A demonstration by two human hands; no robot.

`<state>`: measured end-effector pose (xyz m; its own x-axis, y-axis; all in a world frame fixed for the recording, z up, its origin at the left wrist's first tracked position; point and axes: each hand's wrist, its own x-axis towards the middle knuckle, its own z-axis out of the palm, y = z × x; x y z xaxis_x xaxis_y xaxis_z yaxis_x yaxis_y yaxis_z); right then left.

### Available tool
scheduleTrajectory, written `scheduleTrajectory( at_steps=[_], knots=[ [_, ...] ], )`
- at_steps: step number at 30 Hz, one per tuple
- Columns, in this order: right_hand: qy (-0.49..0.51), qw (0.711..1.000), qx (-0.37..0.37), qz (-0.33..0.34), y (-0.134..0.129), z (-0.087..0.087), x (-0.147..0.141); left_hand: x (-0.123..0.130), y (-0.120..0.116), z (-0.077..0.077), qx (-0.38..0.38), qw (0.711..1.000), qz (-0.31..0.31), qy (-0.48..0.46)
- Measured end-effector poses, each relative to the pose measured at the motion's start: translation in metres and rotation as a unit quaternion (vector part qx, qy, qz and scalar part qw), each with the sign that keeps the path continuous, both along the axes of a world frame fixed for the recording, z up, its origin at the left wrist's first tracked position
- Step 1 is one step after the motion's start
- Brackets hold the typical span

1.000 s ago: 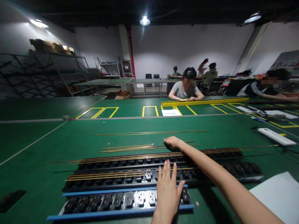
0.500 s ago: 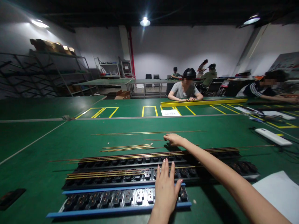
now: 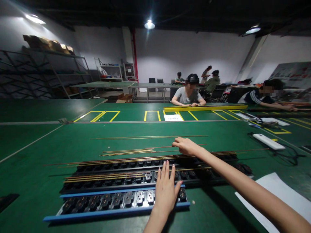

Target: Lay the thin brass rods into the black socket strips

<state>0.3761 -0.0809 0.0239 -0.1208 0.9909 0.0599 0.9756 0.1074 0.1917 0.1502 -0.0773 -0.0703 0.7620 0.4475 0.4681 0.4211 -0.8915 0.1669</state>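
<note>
Blue-edged, the long strip of black parts (image 3: 107, 212) lay under the left hand's (image 3: 166, 191) parted fingers, while beyond it the right hand (image 3: 186, 145) apparently pinched a thin brass-coloured rod (image 3: 160, 147) that, dragged low, might snag neighbouring rods (image 3: 126, 150).

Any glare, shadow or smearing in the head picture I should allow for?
Head view: the middle ceiling lamp flares; white glints show beside the left hand in the blue-edged tray; a dark shadow falls on the table below the right forearm; the shelving at left looks stretched and blurred; the thin rod at the right hand shows only faintly.
</note>
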Motion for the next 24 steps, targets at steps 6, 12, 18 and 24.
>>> scheduleTrajectory(
  at_steps=[6, 12, 18, 24],
  knots=[
    [-0.001, 1.0, -0.001, -0.031, -0.044, 0.007, -0.012, -0.001, 0.001, -0.002, 0.004, 1.0, -0.005, 0.001],
    [0.001, 0.998, -0.001, -0.057, -0.07, 0.009, -0.018, -0.003, 0.0, 0.0, 0.004, 1.0, -0.005, 0.01],
    [0.024, 0.997, -0.003, -0.077, -0.086, 0.006, -0.021, -0.003, 0.002, 0.0, -0.032, 0.999, -0.022, -0.004],
    [0.038, 0.993, 0.02, -0.107, -0.102, -0.001, -0.017, -0.009, 0.005, -0.001, -0.081, 0.994, -0.034, -0.058]
  ],
)
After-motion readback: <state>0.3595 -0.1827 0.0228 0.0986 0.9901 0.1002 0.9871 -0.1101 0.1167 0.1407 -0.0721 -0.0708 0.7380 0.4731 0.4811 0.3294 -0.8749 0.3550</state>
